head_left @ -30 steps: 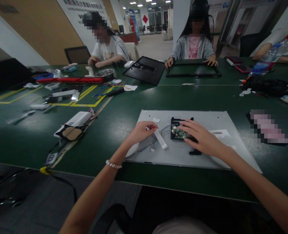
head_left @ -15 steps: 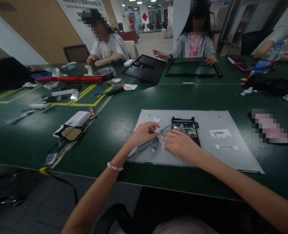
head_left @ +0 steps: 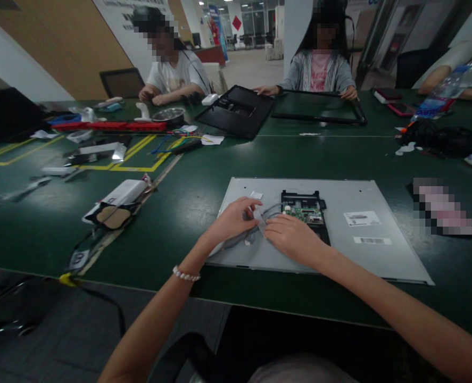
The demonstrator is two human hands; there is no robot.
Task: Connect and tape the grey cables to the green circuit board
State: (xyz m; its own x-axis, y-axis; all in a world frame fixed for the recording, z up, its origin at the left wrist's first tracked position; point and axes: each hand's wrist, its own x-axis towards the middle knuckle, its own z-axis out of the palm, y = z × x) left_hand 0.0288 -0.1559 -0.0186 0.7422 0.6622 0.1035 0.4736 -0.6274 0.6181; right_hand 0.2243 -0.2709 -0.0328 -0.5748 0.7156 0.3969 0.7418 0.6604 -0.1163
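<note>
A grey metal panel lies flat on the green table in front of me. A small green circuit board in a black frame sits on its middle, with grey cables running left from it. My left hand pinches a white flat ribbon strip at the cables. My right hand rests beside it, fingertips closed on the same strip. Two white labels are stuck on the panel's right half.
A white power pack with cords lies to the left. Across the table two people sit at a black back cover and a black bezel frame. Tools, a red strip and yellow floor-tape lines fill the far left. A black bundle lies at right.
My right hand left the circuit board and moved left to the white strip beside my left hand. A person opposite moved one hand onto the black cover.
</note>
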